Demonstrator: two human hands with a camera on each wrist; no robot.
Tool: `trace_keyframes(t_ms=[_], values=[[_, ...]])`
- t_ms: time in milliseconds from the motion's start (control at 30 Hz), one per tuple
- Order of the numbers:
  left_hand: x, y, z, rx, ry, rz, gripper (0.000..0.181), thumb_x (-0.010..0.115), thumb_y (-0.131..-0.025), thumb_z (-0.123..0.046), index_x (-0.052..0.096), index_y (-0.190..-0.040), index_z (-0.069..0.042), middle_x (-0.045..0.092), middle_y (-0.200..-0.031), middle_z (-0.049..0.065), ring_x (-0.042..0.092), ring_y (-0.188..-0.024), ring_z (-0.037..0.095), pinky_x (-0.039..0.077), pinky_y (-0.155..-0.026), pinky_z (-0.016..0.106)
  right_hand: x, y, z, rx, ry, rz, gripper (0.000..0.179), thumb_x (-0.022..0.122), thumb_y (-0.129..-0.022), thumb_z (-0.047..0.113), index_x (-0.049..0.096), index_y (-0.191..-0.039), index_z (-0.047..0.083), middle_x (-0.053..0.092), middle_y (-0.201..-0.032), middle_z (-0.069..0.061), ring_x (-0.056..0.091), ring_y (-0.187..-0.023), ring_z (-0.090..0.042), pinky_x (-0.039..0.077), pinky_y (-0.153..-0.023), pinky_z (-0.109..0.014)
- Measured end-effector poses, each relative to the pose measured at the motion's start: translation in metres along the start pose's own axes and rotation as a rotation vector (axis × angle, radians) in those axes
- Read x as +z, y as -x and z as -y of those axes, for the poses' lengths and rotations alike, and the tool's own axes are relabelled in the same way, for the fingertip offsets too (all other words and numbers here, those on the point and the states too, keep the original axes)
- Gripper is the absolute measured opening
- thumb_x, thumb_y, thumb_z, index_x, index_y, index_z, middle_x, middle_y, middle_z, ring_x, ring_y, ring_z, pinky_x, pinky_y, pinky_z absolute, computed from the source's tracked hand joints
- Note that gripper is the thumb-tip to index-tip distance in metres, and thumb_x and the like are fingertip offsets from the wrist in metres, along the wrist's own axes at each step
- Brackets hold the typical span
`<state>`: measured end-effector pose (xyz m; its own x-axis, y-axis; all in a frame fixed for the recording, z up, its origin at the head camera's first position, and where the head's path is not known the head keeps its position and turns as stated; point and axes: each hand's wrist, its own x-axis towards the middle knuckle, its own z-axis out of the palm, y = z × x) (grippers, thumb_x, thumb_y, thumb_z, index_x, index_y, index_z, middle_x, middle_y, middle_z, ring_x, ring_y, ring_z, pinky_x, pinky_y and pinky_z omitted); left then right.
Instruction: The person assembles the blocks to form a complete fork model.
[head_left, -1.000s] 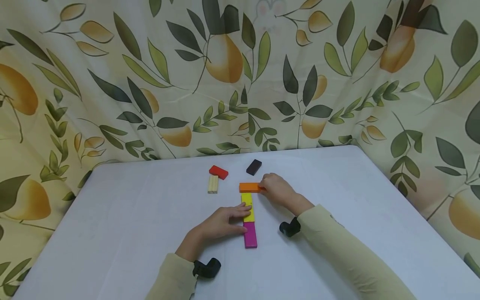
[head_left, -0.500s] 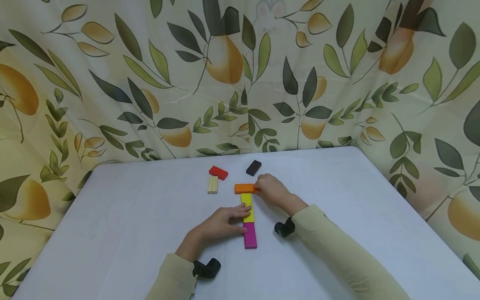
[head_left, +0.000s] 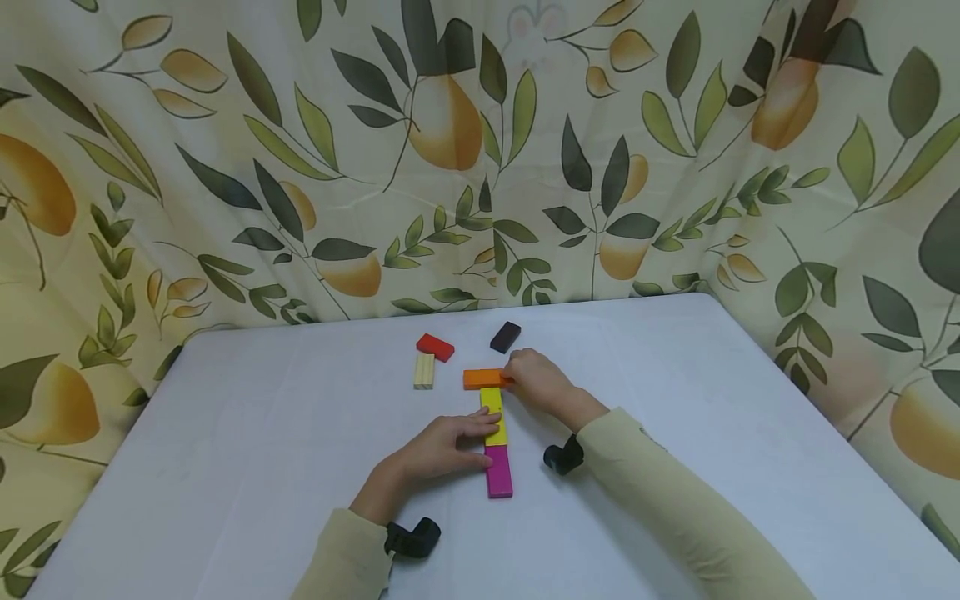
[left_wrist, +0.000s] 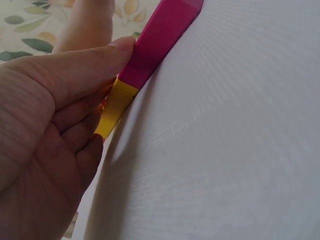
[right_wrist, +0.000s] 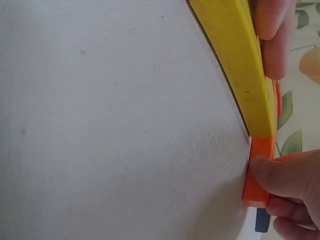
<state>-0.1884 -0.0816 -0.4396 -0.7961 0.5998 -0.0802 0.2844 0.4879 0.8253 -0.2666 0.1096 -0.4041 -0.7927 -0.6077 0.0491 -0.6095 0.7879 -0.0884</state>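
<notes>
My right hand [head_left: 540, 379] pinches the right end of an orange wooden block [head_left: 482, 379], thumb on its near side. The orange block lies crosswise at the far end of a yellow block [head_left: 491, 398], so the two form a T; in the right wrist view the yellow block [right_wrist: 235, 65] meets the orange block [right_wrist: 256, 192]. A magenta block [head_left: 498, 479] continues the line toward me, end to end with the yellow one. My left hand [head_left: 442, 446] rests at their left side, extended fingers over the yellow block and thumb against the magenta block [left_wrist: 157, 42].
Beyond the hands, a red block [head_left: 435, 347] touches a pale wood-coloured piece [head_left: 423, 372] with lengthwise grooves. A black block [head_left: 506, 337] lies just past my right hand. Everything sits on a white-covered table [head_left: 262, 467], with a patterned curtain [head_left: 300, 167] behind.
My right hand has slid the orange block left, so it now sits across the yellow block's far end. The left hand and the yellow and magenta blocks have stayed put.
</notes>
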Motion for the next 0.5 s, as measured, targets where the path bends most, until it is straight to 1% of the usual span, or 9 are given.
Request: trace_keyframes(t_ms=[100, 400, 500], values=[[0.0003, 0.0004, -0.0002, -0.01, 0.007, -0.001, 0.051, 0.069, -0.083, -0.024, 0.053, -0.131, -0.019, 0.045, -0.133, -0.018, 0.028, -0.13, 0.003, 0.037, -0.097, 0.026, 0.0002, 0.0001, 0.0002, -0.002, 0.001, -0.003, 0.022, 0.072, -0.079, 0.011, 0.072, -0.1, 0.005, 0.065, -0.086, -0.008, 0.056, -0.078, -0.019, 0.05, -0.08, -0.027], [0.0006, 0.0011, -0.0004, -0.009, 0.004, -0.009, 0.051, 0.07, -0.082, -0.022, 0.054, -0.13, -0.019, 0.045, -0.133, -0.018, 0.028, -0.13, 0.003, 0.039, -0.096, 0.025, 0.002, 0.0022, -0.0004, -0.014, -0.001, -0.002, 0.022, 0.072, -0.08, 0.012, 0.072, -0.102, 0.007, 0.065, -0.088, -0.007, 0.056, -0.08, -0.018, 0.05, -0.081, -0.027], [0.0007, 0.0006, -0.0002, -0.005, 0.006, -0.005, 0.051, 0.07, -0.082, -0.023, 0.054, -0.13, -0.018, 0.045, -0.134, -0.018, 0.028, -0.13, 0.003, 0.038, -0.097, 0.026, 0.003, 0.0026, -0.001, -0.027, 0.004, -0.019, 0.019, 0.072, -0.08, 0.011, 0.073, -0.099, 0.006, 0.064, -0.085, -0.007, 0.055, -0.078, -0.019, 0.05, -0.079, -0.028]])
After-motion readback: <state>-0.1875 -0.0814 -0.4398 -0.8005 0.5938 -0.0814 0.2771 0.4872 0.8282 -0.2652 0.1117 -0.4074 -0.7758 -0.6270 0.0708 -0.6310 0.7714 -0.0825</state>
